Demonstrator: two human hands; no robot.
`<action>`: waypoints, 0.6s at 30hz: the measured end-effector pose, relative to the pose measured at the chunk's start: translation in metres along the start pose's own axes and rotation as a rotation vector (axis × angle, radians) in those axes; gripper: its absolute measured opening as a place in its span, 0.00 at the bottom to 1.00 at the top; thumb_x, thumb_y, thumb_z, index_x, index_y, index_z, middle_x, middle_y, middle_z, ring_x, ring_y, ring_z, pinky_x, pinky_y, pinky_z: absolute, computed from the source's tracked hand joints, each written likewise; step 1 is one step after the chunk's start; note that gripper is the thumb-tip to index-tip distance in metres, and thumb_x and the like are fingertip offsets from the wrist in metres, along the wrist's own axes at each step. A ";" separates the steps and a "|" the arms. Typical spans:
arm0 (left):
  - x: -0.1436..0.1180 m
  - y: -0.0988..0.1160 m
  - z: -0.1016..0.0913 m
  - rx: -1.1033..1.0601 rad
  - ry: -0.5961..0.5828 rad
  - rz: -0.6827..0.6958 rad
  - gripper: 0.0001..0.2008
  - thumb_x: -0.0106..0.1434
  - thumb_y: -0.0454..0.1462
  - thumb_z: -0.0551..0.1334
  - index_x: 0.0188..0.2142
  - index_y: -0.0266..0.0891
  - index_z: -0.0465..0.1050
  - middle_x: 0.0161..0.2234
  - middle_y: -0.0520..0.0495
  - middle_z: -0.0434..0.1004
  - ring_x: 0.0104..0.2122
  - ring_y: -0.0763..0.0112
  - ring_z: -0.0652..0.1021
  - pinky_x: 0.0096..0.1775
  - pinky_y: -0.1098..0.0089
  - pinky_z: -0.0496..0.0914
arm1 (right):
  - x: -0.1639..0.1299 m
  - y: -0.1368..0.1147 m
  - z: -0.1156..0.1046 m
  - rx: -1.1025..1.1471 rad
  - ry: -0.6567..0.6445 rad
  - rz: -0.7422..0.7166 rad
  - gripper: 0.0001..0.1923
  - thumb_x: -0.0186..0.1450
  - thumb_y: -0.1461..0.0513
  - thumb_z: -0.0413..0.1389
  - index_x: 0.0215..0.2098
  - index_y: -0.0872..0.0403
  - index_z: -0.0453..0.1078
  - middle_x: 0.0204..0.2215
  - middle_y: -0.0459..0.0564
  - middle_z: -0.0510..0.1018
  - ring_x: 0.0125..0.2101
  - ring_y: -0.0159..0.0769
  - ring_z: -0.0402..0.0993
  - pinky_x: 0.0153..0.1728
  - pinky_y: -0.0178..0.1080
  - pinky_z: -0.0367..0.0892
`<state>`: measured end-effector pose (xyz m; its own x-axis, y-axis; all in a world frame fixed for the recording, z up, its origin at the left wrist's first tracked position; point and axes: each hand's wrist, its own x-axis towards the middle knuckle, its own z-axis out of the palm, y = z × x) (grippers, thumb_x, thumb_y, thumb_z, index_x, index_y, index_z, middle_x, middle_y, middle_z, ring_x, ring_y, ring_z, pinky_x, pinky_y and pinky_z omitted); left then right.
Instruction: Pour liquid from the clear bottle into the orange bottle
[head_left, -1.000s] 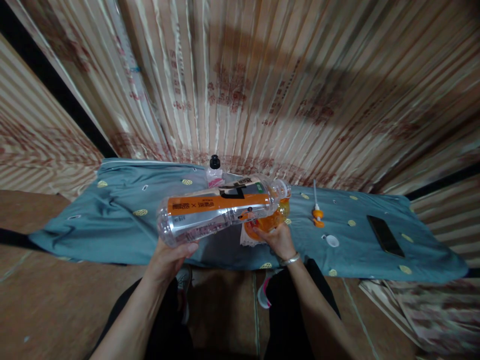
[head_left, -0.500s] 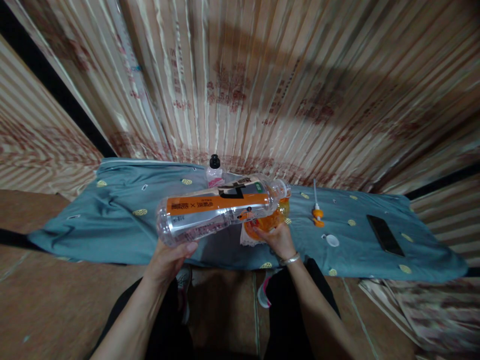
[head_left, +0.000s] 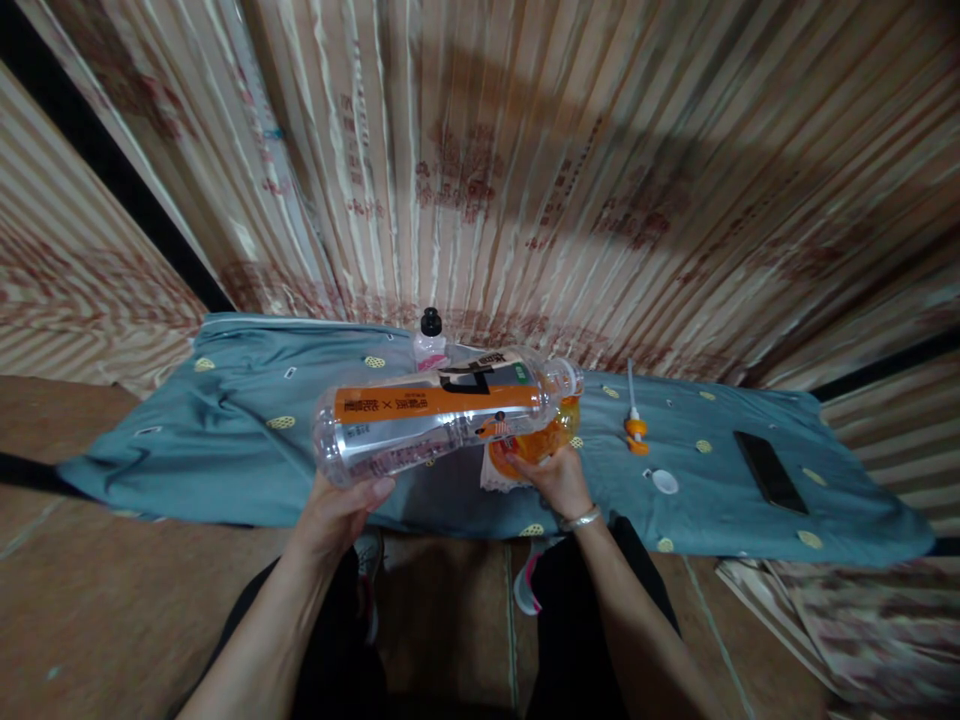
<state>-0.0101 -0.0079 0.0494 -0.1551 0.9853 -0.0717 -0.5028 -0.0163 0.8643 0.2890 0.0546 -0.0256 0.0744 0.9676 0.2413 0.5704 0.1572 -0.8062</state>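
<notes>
A large clear plastic bottle (head_left: 420,415) with an orange and silver label lies nearly level in my left hand (head_left: 337,510), its closed fingers mostly hidden behind the base. The bottle's neck points right and sits over an orange bottle (head_left: 536,440), partly covered by it. My right hand (head_left: 555,480) is wrapped round the orange bottle, which stands on a white cloth or tissue (head_left: 499,480). Whether liquid runs between the two necks I cannot tell. Right of them lie an orange pump top (head_left: 636,432) with a pale tube and a white round cap (head_left: 664,481).
A teal patterned cloth (head_left: 225,440) covers the low bench. Behind the clear bottle stands a small bottle with a black cap (head_left: 430,335). A dark phone (head_left: 770,470) lies at the right. A striped curtain (head_left: 525,180) rises along the back edge.
The clear bottle has rolled or shifted very slightly, its base end a little higher. My right hand and the orange bottle stay where they were.
</notes>
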 end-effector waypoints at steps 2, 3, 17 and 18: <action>0.000 0.001 0.002 0.012 0.001 0.013 0.42 0.40 0.35 0.83 0.57 0.45 0.79 0.45 0.43 0.86 0.49 0.48 0.85 0.49 0.56 0.80 | 0.000 0.000 0.000 -0.001 -0.001 -0.012 0.25 0.55 0.42 0.69 0.38 0.53 0.82 0.38 0.59 0.90 0.37 0.54 0.89 0.41 0.49 0.84; -0.001 0.002 0.004 0.014 0.000 0.020 0.42 0.41 0.35 0.82 0.58 0.45 0.79 0.48 0.43 0.86 0.53 0.46 0.83 0.53 0.53 0.79 | 0.000 -0.001 0.000 0.001 0.000 -0.016 0.25 0.55 0.42 0.69 0.38 0.53 0.82 0.38 0.58 0.90 0.38 0.54 0.89 0.41 0.49 0.84; -0.002 0.005 0.008 0.042 0.002 0.028 0.38 0.42 0.36 0.81 0.55 0.45 0.81 0.48 0.43 0.87 0.57 0.40 0.82 0.62 0.44 0.73 | 0.000 -0.004 -0.001 0.014 0.006 -0.005 0.28 0.54 0.41 0.70 0.39 0.54 0.83 0.38 0.59 0.90 0.37 0.53 0.89 0.40 0.45 0.83; -0.002 0.005 0.007 0.042 0.003 0.033 0.39 0.42 0.36 0.81 0.56 0.45 0.81 0.48 0.43 0.87 0.57 0.40 0.82 0.62 0.44 0.73 | 0.000 -0.004 -0.001 0.016 0.005 -0.008 0.28 0.54 0.41 0.70 0.40 0.54 0.83 0.38 0.59 0.90 0.37 0.54 0.89 0.40 0.45 0.83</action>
<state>-0.0062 -0.0084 0.0575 -0.1731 0.9839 -0.0442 -0.4608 -0.0413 0.8865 0.2878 0.0533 -0.0219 0.0742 0.9653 0.2506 0.5580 0.1681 -0.8126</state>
